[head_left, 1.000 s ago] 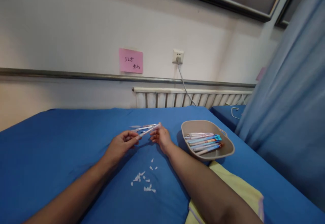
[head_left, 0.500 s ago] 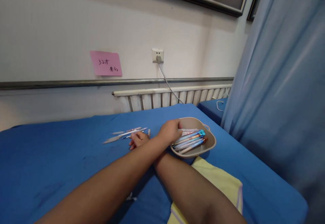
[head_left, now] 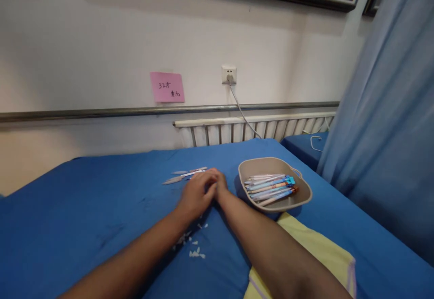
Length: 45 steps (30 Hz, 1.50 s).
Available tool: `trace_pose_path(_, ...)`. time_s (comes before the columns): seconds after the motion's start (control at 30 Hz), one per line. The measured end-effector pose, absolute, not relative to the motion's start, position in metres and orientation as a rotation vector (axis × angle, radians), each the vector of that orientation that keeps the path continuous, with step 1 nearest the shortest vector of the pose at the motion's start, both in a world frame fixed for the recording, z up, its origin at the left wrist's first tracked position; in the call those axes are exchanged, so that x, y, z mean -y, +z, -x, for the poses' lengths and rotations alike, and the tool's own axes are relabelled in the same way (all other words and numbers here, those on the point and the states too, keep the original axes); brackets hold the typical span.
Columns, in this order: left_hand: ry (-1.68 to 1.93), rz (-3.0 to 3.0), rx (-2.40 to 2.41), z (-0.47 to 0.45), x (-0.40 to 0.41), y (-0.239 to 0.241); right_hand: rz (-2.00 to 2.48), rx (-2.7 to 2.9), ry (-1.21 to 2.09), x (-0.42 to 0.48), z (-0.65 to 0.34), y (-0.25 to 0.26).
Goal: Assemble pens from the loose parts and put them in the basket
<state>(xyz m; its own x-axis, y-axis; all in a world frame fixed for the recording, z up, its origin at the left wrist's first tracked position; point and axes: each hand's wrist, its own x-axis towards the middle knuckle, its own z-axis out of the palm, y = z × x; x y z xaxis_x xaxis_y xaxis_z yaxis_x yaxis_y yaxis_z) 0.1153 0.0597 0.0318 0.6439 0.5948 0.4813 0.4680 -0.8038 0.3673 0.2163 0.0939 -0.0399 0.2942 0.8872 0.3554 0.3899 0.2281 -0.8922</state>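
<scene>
My left hand (head_left: 195, 196) and my right hand (head_left: 221, 184) meet on the blue sheet (head_left: 84, 217), fingers curled and pressed together. The left hand partly covers the right, and whatever lies between them is hidden. Just beyond the fingers, a few thin white pens (head_left: 185, 175) lie loose on the sheet. To the right of my hands stands a beige tray (head_left: 271, 161) with several blue, white and orange pens (head_left: 271, 185) lying in it. Small white scraps (head_left: 195, 250) are scattered on the sheet under my left forearm.
A yellow cloth (head_left: 318, 256) lies under my right forearm. A blue curtain (head_left: 389, 123) hangs at the right. Behind the bed are a radiator (head_left: 251, 129), a wall socket with a cable (head_left: 229, 75) and a pink note (head_left: 167, 87).
My left hand has drawn back from the tray, where it reached across my right arm, and now rests against my right hand. The view has swung back to the left.
</scene>
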Motion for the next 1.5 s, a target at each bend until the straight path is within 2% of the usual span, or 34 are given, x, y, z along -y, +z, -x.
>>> trace_pose_path(0.13,0.805,-2.559,-1.410,-0.026,-0.111,0.006,1.565,1.300,0.409,-0.093,-0.224,-0.041)
trace_pose_path(0.23,0.745,-2.470,-1.691,0.002,-0.139,-0.002,1.614,1.427,0.347,-0.090,-0.222,-0.040)
trace_pose_path(0.5,0.634,-2.547,-1.566,-0.006,-0.148,-0.011,1.917,1.799,0.085,-0.077,-0.209,-0.039)
trace_pose_path(1.5,0.659,-2.439,-1.579,-0.009,-0.136,-0.016,2.019,1.863,0.028,-0.069,-0.216,-0.032)
